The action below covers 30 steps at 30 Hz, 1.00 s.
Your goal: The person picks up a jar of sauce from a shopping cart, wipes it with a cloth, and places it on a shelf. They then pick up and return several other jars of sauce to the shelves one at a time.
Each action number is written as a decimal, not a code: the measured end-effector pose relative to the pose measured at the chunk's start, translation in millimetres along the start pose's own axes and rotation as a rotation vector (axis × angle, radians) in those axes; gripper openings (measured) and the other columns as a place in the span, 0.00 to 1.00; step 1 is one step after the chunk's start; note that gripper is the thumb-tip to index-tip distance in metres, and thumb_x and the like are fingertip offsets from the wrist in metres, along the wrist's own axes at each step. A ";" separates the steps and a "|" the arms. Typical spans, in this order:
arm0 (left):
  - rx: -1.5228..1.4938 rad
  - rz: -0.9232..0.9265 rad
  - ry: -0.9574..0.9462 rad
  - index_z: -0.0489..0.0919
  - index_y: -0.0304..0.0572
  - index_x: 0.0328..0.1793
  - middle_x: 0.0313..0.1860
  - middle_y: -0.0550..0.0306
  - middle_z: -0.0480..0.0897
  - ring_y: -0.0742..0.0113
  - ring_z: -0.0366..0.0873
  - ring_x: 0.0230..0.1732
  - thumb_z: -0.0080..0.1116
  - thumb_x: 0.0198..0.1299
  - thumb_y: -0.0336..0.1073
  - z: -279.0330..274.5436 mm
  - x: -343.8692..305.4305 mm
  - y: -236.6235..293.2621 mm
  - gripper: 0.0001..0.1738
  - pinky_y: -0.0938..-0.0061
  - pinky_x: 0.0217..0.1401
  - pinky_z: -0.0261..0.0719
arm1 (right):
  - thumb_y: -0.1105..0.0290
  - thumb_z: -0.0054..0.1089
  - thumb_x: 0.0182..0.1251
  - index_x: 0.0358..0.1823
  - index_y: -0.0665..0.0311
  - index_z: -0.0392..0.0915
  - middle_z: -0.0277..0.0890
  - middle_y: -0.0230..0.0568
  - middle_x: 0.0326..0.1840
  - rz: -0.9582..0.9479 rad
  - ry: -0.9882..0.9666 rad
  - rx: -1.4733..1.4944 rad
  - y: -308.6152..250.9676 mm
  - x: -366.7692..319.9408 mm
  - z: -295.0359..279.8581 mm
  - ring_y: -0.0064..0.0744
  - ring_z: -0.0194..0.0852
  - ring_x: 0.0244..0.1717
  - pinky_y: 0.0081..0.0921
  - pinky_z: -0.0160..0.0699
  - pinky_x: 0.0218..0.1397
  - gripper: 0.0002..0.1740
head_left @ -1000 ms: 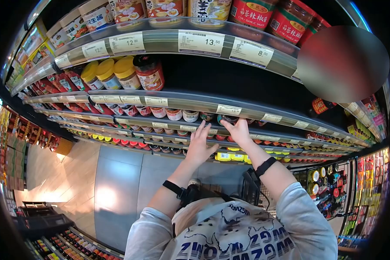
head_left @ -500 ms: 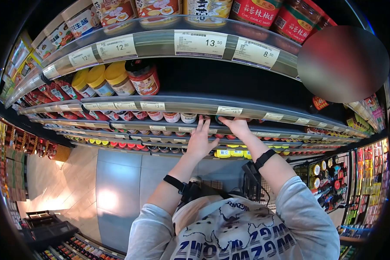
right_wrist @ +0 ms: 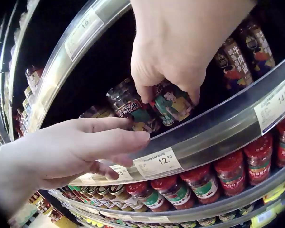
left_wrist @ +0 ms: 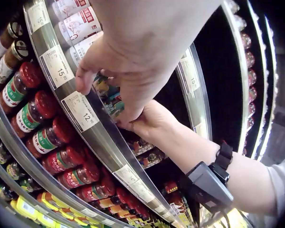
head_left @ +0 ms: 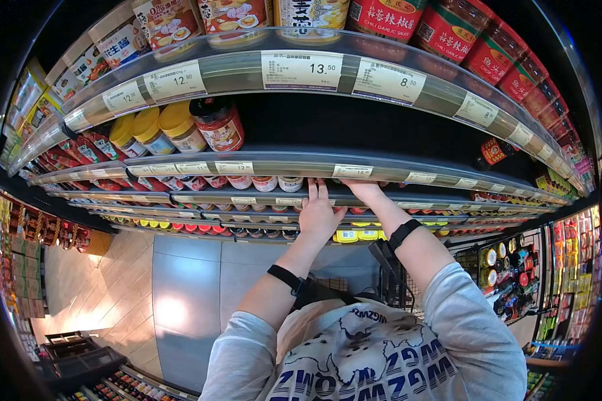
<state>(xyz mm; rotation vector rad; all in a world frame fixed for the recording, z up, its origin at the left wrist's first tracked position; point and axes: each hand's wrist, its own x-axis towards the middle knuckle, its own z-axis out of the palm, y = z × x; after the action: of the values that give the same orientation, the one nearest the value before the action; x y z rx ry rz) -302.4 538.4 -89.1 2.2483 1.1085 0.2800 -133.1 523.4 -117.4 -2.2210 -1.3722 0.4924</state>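
My right hand (right_wrist: 173, 52) grips a jar (right_wrist: 172, 103) with a dark and green picture label from above, at the front of a shelf. Just beside it stands a similar dark-lidded jar (right_wrist: 133, 104). My left hand (right_wrist: 85, 149) reaches to that second jar with fingers extended, their tips overlapping its lower part in the right wrist view. In the head view the left hand (head_left: 318, 217) and right hand (head_left: 364, 192) are side by side, their fingertips hidden under the shelf edge above. The left wrist view shows the left hand (left_wrist: 133, 61) with its thumb over the price rail.
Red-lidded jars (right_wrist: 204, 183) line the shelf below. White-labelled jars (left_wrist: 78, 26) stand left of the hands. Clear-fronted shelf edges (head_left: 180, 160) with price tags run above and below. A wire cart (head_left: 515, 274) holding jars is at the right.
Both hands have gone further in under the shelf edge, and the right fingers are now hidden in the head view. The left hand has moved closer to the right one.
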 end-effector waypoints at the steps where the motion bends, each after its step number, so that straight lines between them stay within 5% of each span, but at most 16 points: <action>1: -0.006 -0.017 -0.001 0.50 0.36 0.79 0.79 0.37 0.49 0.31 0.73 0.58 0.66 0.52 0.54 0.4 0.9 2.0 0.55 0.56 0.61 0.76 | 0.47 0.54 0.68 0.67 0.62 0.67 0.65 0.43 0.70 0.003 0.005 -0.012 -0.8 0.0 -0.5 0.42 0.59 0.71 0.35 0.52 0.75 0.33; 19: 0.080 -0.075 -0.001 0.57 0.36 0.75 0.77 0.39 0.53 0.40 0.69 0.63 0.65 0.53 0.55 6.3 11.5 10.0 0.50 0.57 0.60 0.77 | 0.41 0.47 0.69 0.72 0.56 0.62 0.55 0.43 0.77 0.002 -0.079 -0.114 -13.0 4.6 -16.3 0.42 0.50 0.76 0.39 0.48 0.77 0.37; 22: 0.045 -0.006 0.079 0.57 0.36 0.75 0.76 0.36 0.53 0.36 0.67 0.65 0.65 0.53 0.55 11.1 6.2 0.9 0.50 0.56 0.61 0.76 | 0.38 0.39 0.71 0.75 0.55 0.57 0.52 0.39 0.78 -0.026 -0.264 -0.067 -15.2 2.1 -25.5 0.37 0.47 0.78 0.38 0.46 0.78 0.39; 24: 0.064 0.184 0.233 0.58 0.35 0.75 0.75 0.33 0.55 0.33 0.66 0.66 0.65 0.54 0.54 21.9 3.8 -13.1 0.49 0.56 0.62 0.74 | 0.55 0.63 0.61 0.61 0.62 0.73 0.73 0.48 0.64 -0.050 -0.027 0.472 -12.2 -22.0 -19.5 0.41 0.67 0.66 0.36 0.65 0.69 0.30; 25: 0.116 0.333 0.312 0.58 0.35 0.74 0.74 0.30 0.57 0.32 0.65 0.67 0.65 0.54 0.53 30.2 4.4 -24.2 0.48 0.55 0.63 0.74 | 0.55 0.67 0.58 0.60 0.62 0.75 0.75 0.51 0.61 -0.075 0.075 0.468 -14.9 -33.3 -24.2 0.49 0.69 0.64 0.38 0.64 0.70 0.31; 26: 0.050 0.296 0.265 0.60 0.33 0.73 0.73 0.29 0.59 0.33 0.65 0.68 0.65 0.55 0.51 26.2 -4.2 -18.6 0.45 0.56 0.63 0.74 | 0.57 0.66 0.56 0.62 0.66 0.72 0.72 0.58 0.61 -0.026 0.087 0.316 -21.5 -51.5 -42.8 0.54 0.67 0.65 0.38 0.62 0.70 0.33; 28: -0.258 0.302 0.168 0.66 0.32 0.70 0.72 0.30 0.61 0.39 0.66 0.69 0.66 0.57 0.41 14.6 -25.8 4.1 0.37 0.61 0.61 0.75 | 0.62 0.64 0.55 0.63 0.74 0.65 0.70 0.65 0.58 -0.243 0.463 0.429 -4.7 -85.9 -37.0 0.60 0.65 0.64 0.42 0.61 0.70 0.36; 30: -0.329 0.401 0.122 0.73 0.36 0.63 0.71 0.35 0.64 0.50 0.76 0.58 0.65 0.55 0.28 20.1 -43.9 15.6 0.28 0.70 0.49 0.79 | 0.67 0.64 0.57 0.58 0.72 0.69 0.73 0.58 0.53 -0.181 0.343 0.433 24.0 -120.7 -32.1 0.52 0.72 0.58 0.40 0.70 0.63 0.29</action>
<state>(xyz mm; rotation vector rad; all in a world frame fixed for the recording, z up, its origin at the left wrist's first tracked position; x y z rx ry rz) -311.1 488.5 -92.3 2.1544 0.6032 0.7166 -150.7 398.9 -98.6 -1.7191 -1.1437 0.2914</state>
